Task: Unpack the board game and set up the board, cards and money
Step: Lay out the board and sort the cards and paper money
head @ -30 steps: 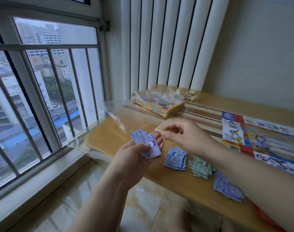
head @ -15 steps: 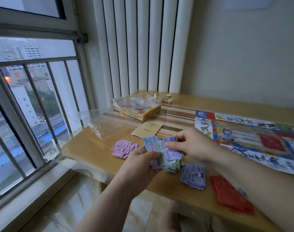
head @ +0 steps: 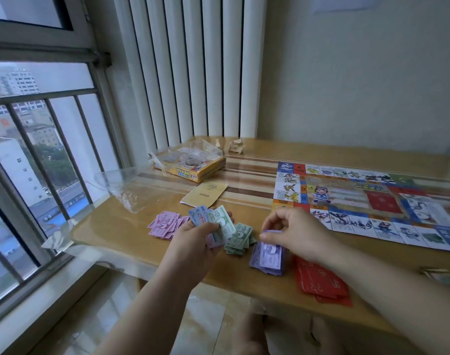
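Thumb and forefinger of the right hand [head: 293,234] are pinching one small purple paper note [head: 271,231], and it's hanging right over the purple note pile [head: 264,267] near the wooden table [head: 121,234]'s front edge. Half a second ago that hand was up at the fan tugging this note loose, so I'd say it's being dropped onto its matching colour. The money sort is ticking along but isn't finished yet.

The left hand [head: 197,243] is curling round a fan of mixed blue, green and purple notes [head: 213,222], holding it just above the front edge.

Counting outward, I'm seeing:
- three sorted money piles: the purple one, a green note pile [head: 239,238] and a pink note pile [head: 165,224]
- one stack of red cards [head: 321,280] lying at the front edge
- one colourful game board [head: 372,203] lying flat toward the right side
- one tan paper booklet [head: 204,194]
- one yellow cardboard box [head: 193,167] sitting near the far left corner
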Action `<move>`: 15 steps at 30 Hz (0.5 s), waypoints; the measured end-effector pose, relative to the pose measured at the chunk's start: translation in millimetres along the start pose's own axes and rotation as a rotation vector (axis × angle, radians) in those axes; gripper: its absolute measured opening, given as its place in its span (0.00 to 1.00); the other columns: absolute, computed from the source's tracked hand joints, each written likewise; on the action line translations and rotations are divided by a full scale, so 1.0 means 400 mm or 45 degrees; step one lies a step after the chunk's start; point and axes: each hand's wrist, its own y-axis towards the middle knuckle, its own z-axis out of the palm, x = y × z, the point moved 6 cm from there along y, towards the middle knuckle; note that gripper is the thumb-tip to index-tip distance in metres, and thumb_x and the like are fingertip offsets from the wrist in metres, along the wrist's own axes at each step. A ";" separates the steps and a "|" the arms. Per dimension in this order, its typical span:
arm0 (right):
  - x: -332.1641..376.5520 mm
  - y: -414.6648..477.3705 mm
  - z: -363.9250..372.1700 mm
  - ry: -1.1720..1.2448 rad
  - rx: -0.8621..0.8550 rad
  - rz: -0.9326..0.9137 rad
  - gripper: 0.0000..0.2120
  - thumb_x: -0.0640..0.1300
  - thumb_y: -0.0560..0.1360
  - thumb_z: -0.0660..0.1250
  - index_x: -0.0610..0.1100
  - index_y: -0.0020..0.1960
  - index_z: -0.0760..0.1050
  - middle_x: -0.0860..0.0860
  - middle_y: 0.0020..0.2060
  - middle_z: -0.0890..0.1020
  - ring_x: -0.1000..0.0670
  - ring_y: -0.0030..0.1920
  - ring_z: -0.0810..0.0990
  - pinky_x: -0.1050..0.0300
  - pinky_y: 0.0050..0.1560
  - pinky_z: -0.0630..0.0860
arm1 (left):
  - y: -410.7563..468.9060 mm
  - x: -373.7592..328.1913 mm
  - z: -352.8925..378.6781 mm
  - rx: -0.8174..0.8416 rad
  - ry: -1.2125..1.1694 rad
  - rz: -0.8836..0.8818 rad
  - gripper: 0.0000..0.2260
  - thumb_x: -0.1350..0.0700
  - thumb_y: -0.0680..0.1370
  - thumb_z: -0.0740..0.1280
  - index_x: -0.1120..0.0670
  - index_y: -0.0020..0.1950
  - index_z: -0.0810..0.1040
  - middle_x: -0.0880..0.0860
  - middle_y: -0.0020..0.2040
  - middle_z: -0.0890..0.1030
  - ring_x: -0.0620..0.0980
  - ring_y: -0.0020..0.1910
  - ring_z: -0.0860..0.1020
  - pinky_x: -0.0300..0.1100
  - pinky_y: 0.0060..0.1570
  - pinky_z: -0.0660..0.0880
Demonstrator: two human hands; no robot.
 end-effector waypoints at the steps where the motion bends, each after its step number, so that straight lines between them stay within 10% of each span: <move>1: -0.003 0.001 0.006 -0.058 0.002 -0.011 0.06 0.44 0.70 0.74 0.49 0.40 0.77 0.54 0.35 0.79 0.56 0.35 0.76 0.62 0.39 0.72 | -0.001 0.000 0.002 0.014 0.005 -0.004 0.09 0.70 0.79 0.55 0.64 0.52 0.74 0.58 0.43 0.84 0.53 0.39 0.84 0.40 0.31 0.79; 9: 0.034 0.009 -0.036 -0.056 -0.252 -0.153 0.06 0.49 0.72 0.72 0.49 0.46 0.77 0.58 0.39 0.76 0.65 0.35 0.72 0.71 0.38 0.67 | -0.001 0.020 -0.010 0.085 0.168 -0.092 0.08 0.69 0.77 0.60 0.64 0.54 0.75 0.61 0.45 0.84 0.54 0.40 0.83 0.42 0.38 0.80; 15: 0.088 0.053 0.029 0.036 0.112 -0.049 0.10 0.49 0.71 0.73 0.49 0.51 0.77 0.52 0.39 0.78 0.57 0.35 0.75 0.65 0.36 0.70 | -0.007 0.033 0.015 0.239 0.234 -0.130 0.08 0.68 0.77 0.61 0.63 0.54 0.76 0.61 0.44 0.83 0.53 0.40 0.83 0.40 0.38 0.80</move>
